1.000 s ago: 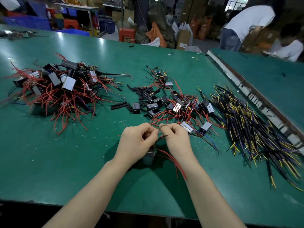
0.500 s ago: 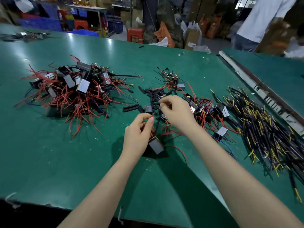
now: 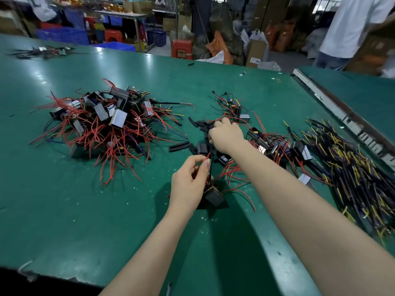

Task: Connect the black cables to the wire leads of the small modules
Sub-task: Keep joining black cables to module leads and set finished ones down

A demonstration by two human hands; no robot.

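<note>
The right hand [image 3: 226, 135] has left the module [image 3: 214, 196], now reaching over the black sleeves [image 3: 201, 124] beyond it, grasp indiscernible, while the left hand [image 3: 189, 184] pinches its red lead [image 3: 207, 156], so joining awaits.

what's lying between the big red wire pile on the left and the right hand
Head view: short black tube pieces on the green table, between the pile and the right hand.

Module pile [image 3: 106, 122] left, cable heap [image 3: 352, 167] right — on table [image 3: 64, 210].

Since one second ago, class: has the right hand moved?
Yes. The right hand has reached away from the left hand, forward to the loose black sleeves on the green table.
</note>
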